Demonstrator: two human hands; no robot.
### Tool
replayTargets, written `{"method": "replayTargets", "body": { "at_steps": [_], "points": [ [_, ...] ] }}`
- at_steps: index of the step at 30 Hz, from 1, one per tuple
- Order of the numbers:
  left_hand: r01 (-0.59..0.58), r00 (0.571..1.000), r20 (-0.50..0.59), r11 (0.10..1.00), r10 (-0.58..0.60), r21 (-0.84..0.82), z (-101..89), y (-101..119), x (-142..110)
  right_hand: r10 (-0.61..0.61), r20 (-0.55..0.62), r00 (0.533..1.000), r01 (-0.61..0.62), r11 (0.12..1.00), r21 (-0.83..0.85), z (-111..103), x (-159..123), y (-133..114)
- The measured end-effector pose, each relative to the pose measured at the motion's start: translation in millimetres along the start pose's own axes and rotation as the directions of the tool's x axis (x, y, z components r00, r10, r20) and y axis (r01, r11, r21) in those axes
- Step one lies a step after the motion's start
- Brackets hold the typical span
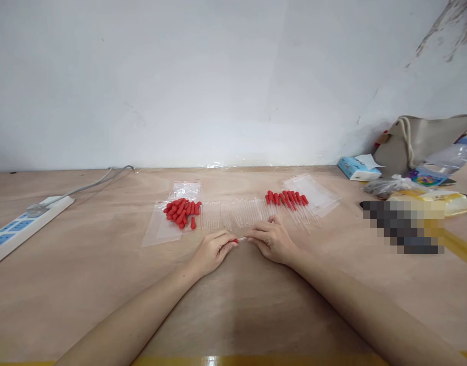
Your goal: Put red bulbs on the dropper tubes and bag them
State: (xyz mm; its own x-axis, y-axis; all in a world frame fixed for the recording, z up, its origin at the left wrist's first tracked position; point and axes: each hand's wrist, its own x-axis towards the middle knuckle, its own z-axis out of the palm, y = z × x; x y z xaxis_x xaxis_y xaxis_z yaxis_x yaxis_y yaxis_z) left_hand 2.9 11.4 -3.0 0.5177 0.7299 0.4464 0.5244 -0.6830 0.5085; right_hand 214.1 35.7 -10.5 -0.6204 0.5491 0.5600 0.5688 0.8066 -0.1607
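Power strip: lies on the worktop (103,264) at far left (23,226); its cable runs back toward the wall; well apart from the hands.
Bulbs: loose heap of red rubber bulbs (182,211) on a clear bag (160,231), left of centre; one bulb lies just off the heap's near edge.
Tubes: row of bare clear tubes (237,212) side by side at centre, just beyond both hands; hard to count, being near-transparent.
Left hand: (214,251) grip nearly closed; fingertips pinch a red bulb (235,240); wrist rests on the worktop.
Dropper tube: (244,239) lies between the two hands, low over the worktop, its left end meeting the pinched bulb.
Right hand: (273,239) grip closed on the tube's right part; fingers curled over it; how far the tube reaches under them is hidden.
Finished droppers: row with red bulbs fitted (290,201) right of centre, partly on a second clear bag (313,195).
Clutter: tissue box (357,169), canvas bag (424,140) and packets at far right; well apart.
Risk, judged: if the tube is glass, it may snap under an off-axis push into the bulb; a skewed bulb may seat only partly; a sweeping wrist may scatter the nearby tubes, which would roll; a slipped bulb may bounce off the worktop.
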Motion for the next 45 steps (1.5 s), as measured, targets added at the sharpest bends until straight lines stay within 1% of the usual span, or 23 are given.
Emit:
{"method": "replayTargets", "body": {
  "at_steps": [4, 13, 16, 20, 24, 30, 34, 37, 40, 43, 45],
  "points": [
    [0.018, 1.0, 0.022, 0.999, -0.019, 0.026, 0.3, -1, 1, 0.003, 0.013, 1.0, -0.002, 0.998, -0.068, -2, 1, -4],
    [-0.01, 0.997, 0.077, 0.999, 0.006, 0.051, 1.6, 2, 0, -0.012, 0.035, 0.999, 0.013, 0.999, -0.044, 3, 3, -15],
    [0.009, 0.999, 0.031, 0.998, -0.011, 0.064, 1.9, -1, 1, -0.02, 0.037, 0.999, 0.023, 0.998, -0.062, 1, 7, -16],
    [0.011, 0.999, -0.046, 0.998, -0.008, 0.062, 1.7, -7, 2, -0.039, 0.08, 0.996, 0.052, 0.984, -0.173, -9, 14, -13],
    [0.009, 0.997, -0.075, 0.998, -0.004, 0.061, 3.0, -11, 2, -0.046, 0.117, 0.992, 0.072, 0.971, -0.227, -18, 16, -7],
    [0.087, 0.995, -0.042, 0.995, -0.085, 0.057, 2.6, -6, 1, -0.109, 0.066, 0.992, 0.123, 0.951, -0.285, -14, 12, -3],
    [0.144, 0.989, -0.018, 0.989, -0.144, 0.008, -0.6, -2, 1, -0.15, 0.013, 0.989, 0.146, 0.933, -0.329, -11, 8, -4],
    [0.19, 0.982, 0.02, 0.981, -0.19, -0.036, -2.6, -1, 2, -0.182, -0.015, 0.983, 0.166, 0.927, -0.335, -11, 5, -4],
    [0.204, 0.979, 0.038, 0.978, -0.202, -0.051, -4.5, -1, 3, -0.224, -0.047, 0.974, 0.192, 0.911, -0.364, -9, 4, -6],
    [0.17, 0.985, 0.012, 0.985, -0.169, -0.027, -6.3, -2, 2, -0.181, -0.045, 0.983, 0.151, 0.914, -0.377, -8, 6, -6],
    [0.177, 0.984, -0.03, 0.984, -0.177, 0.003, -6.9, -2, 0, -0.086, -0.048, 0.995, 0.064, 0.936, -0.345, -12, 9, -1]
  ]
}}
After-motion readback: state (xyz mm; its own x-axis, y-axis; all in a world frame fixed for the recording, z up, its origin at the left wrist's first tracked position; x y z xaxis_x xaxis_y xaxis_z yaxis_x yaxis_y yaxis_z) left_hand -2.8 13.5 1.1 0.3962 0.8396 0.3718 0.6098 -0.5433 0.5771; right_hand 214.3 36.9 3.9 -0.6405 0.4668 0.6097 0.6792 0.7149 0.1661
